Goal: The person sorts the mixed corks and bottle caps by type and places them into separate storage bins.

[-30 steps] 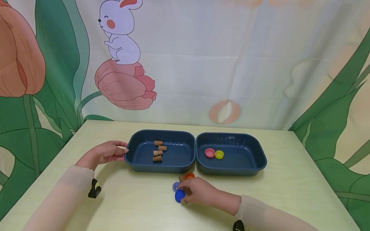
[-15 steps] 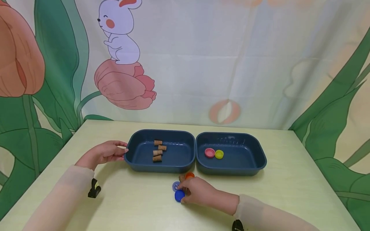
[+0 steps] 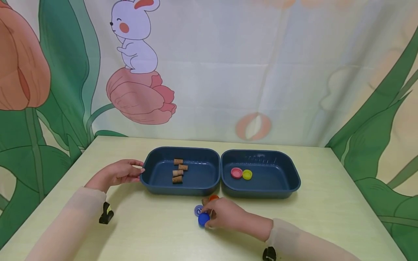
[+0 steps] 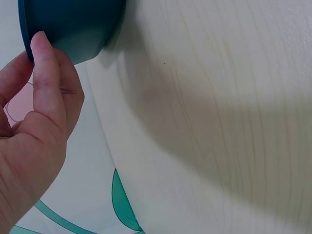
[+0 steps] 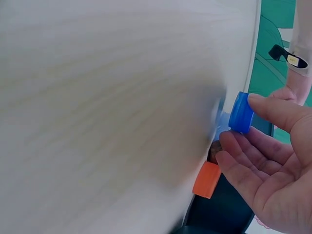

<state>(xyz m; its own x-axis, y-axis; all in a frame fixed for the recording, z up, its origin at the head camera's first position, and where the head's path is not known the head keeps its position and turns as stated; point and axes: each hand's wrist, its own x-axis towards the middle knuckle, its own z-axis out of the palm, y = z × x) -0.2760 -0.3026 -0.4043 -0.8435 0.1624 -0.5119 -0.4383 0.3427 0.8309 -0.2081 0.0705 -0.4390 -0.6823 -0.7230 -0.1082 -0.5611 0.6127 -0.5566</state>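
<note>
My right hand [image 3: 225, 214] pinches a dark blue bottle cap [image 3: 204, 219] between thumb and fingers, close over the table. In the right wrist view this blue cap [image 5: 241, 112] stands on edge at my thumb tip. Beside the fingers lie a paler blue cap [image 3: 198, 210], a cork [image 3: 205, 202] and an orange cap [image 3: 213, 198], all partly covered by the hand or each other. My left hand [image 3: 122, 172] pinches the left end of the left navy tray [image 3: 183, 191]; the left wrist view shows fingers at the rim of this tray [image 4: 73, 29].
Several corks [image 3: 177, 173] lie inside the left tray. Right against it stands a second navy tray [image 3: 261, 193], holding a pink cap [image 3: 236, 173] and a yellow cap [image 3: 247, 174]. Both stand on a pale wooden table [image 3: 147, 228], with a printed curtain [image 3: 209, 72] behind.
The dark blue cap has shifted slightly up and to the right with my right fingers, rising a little off the table. My left hand and the trays keep their places.
</note>
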